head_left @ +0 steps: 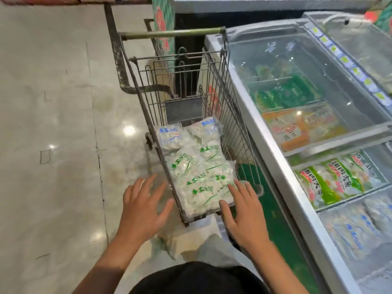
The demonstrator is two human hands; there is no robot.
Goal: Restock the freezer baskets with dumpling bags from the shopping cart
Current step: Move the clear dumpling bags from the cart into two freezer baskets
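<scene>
A wire shopping cart (pixel 233 115) stands in front of me, beside the chest freezer (pixel 273 158) on the right. Several clear dumpling bags lie in the cart: ones with green print (pixel 201 172) at the near end, ones with blue print (pixel 169 136) farther back. My left hand (pixel 144 204) hovers with spread fingers just left of the cart's near end and holds nothing. My right hand (pixel 244 211) is stretched flat over the cart's near right corner, its fingertips at the edge of the nearest green-print bag. The freezer's baskets hold green, orange and blue-print bags under glass lids (pixel 297 66).
The cart's handle (pixel 171 33) is at the far end, away from me. A second freezer (pixel 360 39) stands at the back right. Pale tiled floor (pixel 53 124) lies to the left. A green strip runs along the freezer's base (pixel 275 219).
</scene>
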